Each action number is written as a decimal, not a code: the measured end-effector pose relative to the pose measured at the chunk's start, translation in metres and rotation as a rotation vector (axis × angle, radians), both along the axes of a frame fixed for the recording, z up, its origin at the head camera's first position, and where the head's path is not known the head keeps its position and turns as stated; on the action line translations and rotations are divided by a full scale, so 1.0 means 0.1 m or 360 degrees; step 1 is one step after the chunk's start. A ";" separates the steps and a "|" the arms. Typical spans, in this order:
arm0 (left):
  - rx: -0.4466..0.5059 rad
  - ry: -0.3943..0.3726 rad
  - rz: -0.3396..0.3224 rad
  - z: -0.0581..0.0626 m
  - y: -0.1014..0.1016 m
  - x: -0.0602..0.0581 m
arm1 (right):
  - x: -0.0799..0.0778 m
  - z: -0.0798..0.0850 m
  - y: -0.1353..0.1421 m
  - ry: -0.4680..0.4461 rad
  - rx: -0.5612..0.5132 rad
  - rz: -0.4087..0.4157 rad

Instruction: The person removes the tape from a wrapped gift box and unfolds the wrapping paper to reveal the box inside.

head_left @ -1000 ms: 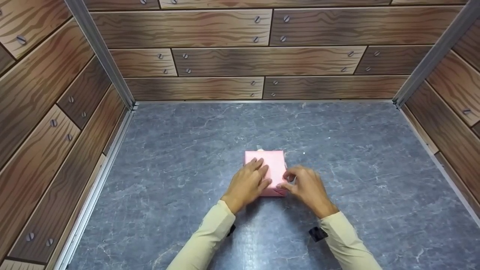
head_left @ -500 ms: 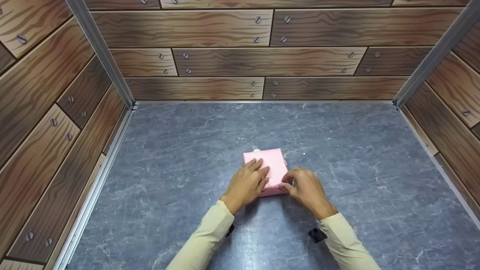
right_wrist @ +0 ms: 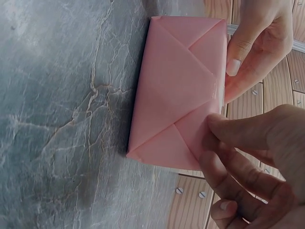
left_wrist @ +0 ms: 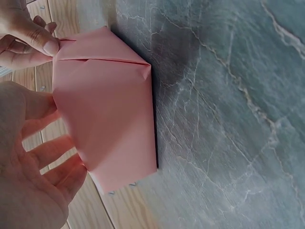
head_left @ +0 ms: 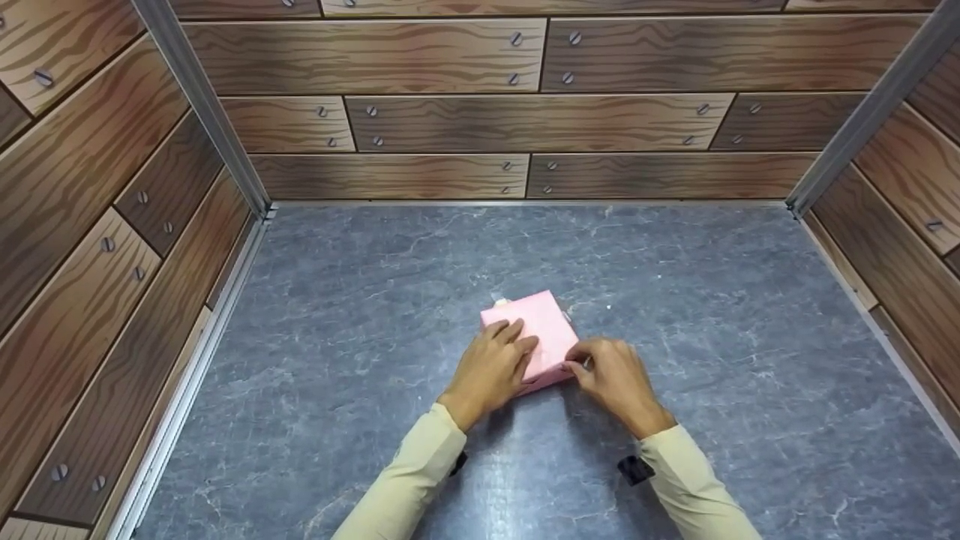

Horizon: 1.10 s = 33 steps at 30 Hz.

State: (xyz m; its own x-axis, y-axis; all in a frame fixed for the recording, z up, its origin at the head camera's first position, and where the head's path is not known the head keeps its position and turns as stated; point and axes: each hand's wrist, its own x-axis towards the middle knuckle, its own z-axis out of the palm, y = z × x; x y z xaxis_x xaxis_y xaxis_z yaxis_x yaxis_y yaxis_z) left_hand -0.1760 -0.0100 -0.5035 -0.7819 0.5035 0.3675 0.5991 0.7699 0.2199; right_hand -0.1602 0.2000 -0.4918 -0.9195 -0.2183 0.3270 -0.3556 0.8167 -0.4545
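Note:
A box wrapped in pink paper [head_left: 541, 328] sits at an angle on the grey marbled surface. Its near end, with paper folded into crossing triangular flaps [right_wrist: 171, 86], shows in the right wrist view. My left hand [head_left: 491, 367] rests on the box top with fingers spread and fairly straight. At the near right corner, my right hand [head_left: 616, 382] pinches the wrapped edge between thumb and bent fingers. From the left wrist view, a long pink side [left_wrist: 109, 105] has a creased fold close to the right hand's thumb.
A small pale object [head_left: 501, 301] pokes out behind the box's far left corner. Wood-plank-patterned walls [head_left: 450, 124] with metal corner rails [head_left: 206, 105] enclose the back and sides. The marbled surface [head_left: 360, 300] stretches around the box.
The box has turned counterclockwise, its far edge swinging left and its right end lifting away from square. Both hands stay nearly in place on it.

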 end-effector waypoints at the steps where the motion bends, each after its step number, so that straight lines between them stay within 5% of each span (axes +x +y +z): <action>1: -0.0005 0.0011 0.0006 0.00 0.00 0.00 | 0.00 0.00 0.00 -0.0002 -0.0002 -0.0005; 33: -0.0068 0.0177 0.0090 -0.03 0.01 0.07 | -0.05 -0.09 -0.10 0.0063 0.0018 -0.0153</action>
